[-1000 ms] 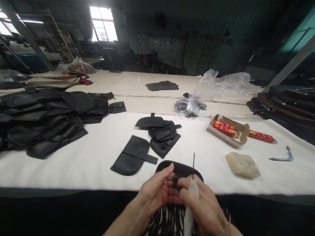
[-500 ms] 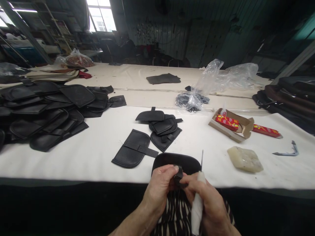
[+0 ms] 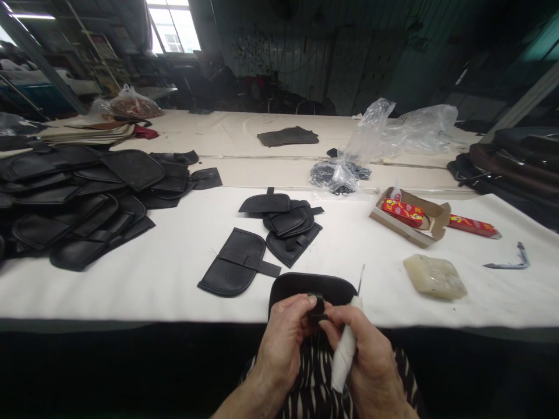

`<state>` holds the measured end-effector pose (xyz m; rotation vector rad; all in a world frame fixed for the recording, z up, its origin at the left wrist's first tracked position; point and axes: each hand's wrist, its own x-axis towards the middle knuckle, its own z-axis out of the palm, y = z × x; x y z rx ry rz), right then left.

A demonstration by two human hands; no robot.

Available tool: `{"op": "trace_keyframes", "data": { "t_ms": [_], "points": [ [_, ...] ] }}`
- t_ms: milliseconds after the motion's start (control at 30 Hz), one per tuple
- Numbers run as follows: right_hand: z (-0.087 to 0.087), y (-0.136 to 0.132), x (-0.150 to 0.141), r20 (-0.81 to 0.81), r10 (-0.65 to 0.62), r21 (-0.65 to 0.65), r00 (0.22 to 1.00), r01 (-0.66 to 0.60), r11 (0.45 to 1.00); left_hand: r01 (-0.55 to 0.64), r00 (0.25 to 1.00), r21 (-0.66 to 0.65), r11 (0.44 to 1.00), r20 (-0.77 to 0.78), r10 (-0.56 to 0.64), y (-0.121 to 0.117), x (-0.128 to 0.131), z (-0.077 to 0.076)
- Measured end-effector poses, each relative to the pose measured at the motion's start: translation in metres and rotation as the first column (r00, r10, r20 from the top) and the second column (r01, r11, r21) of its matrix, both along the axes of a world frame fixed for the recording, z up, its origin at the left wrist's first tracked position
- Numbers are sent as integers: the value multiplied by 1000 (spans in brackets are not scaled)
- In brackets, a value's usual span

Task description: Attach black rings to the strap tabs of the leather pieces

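Both hands are at the near table edge, closed around one black leather piece [image 3: 312, 284] with a rounded far end. My left hand [image 3: 283, 326] pinches its small strap [image 3: 317, 304] between thumb and fingers. At the strap's right side, the thumb and forefinger of my right hand [image 3: 367, 343] are pressed together. That hand also holds an awl [image 3: 345, 358], its handle wrapped in white and its thin metal shaft pointing up and away. Just beyond lies a similar black leather piece [image 3: 238, 262] with a strap, beside a small stack of them [image 3: 290, 221].
A large heap of black leather pieces [image 3: 87, 192] covers the left side. On the right are a cardboard box [image 3: 399, 230] with red packets, a yellowish translucent block [image 3: 434, 276] and a bent metal tool [image 3: 509, 265]. Clear plastic bags [image 3: 371, 134] lie farther back.
The awl's handle end has swung up and left, its shaft now leaning slightly right. My right hand has turned a little at the strap. The left keeps its pinch.
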<state>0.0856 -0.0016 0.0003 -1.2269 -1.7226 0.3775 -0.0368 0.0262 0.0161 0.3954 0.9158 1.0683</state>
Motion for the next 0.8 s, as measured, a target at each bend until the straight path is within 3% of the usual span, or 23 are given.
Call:
{"op": "trace_keyframes", "data": {
  "t_ms": [133, 300, 433, 633, 800],
  "points": [
    [8, 0, -3, -92, -67, -37, 994, 63, 997, 39, 997, 115, 993, -77, -31, -4, 1, 0],
    [18, 2, -8, -142, -167, -196, 976, 138, 971, 100, 985, 191, 977, -156, -70, -11, 2, -2],
    [14, 1, -10, -230, -178, -328, 957, 96, 940, 143, 971, 209, 967, -218, -97, -12, 1, -1],
    [14, 4, -12, -330, -190, -424, 925, 35, 905, 175, 938, 201, 964, -331, -101, -14, -1, 2],
    [18, 5, -11, -339, -199, -481, 920, 13, 877, 86, 938, 181, 980, -346, -18, -17, 0, -3]
  ]
}}
